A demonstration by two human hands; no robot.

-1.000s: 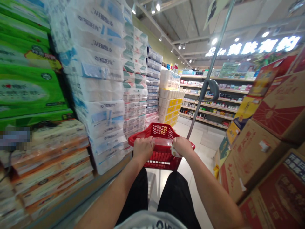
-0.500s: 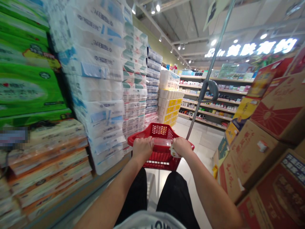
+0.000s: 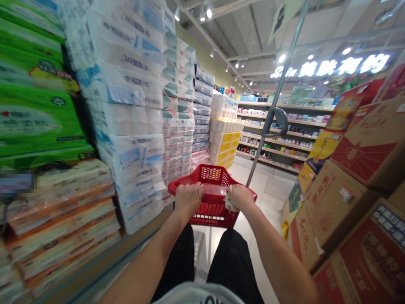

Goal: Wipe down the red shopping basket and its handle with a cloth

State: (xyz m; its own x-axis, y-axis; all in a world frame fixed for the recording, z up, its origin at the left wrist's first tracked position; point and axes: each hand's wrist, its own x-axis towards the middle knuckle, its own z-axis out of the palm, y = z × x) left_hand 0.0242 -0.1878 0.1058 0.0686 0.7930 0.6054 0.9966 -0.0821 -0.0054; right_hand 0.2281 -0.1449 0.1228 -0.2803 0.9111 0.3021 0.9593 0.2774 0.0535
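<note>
A red plastic shopping basket (image 3: 212, 216) sits in front of me, above my black shorts (image 3: 202, 261). My left hand (image 3: 188, 199) is closed around the near left part of its rim. My right hand (image 3: 241, 196) is closed around the near right part, with a small white item (image 3: 230, 204) showing under the fingers. A clear plastic bar or container (image 3: 213, 190) lies across the basket between my hands. The basket's contents below that are hidden by my hands and its walls.
Tall stacks of wrapped toilet-paper packs (image 3: 126, 109) and green packs (image 3: 34, 118) line the left. Printed cardboard cartons (image 3: 344, 207) stand on the right. A grey metal pole (image 3: 268, 135) rises beyond the basket. Tiled floor (image 3: 268, 190) leads to stocked shelves (image 3: 278, 135).
The whole view has drifted slightly left and tilted a little. Both hands remain on the basket rim in the same grip.
</note>
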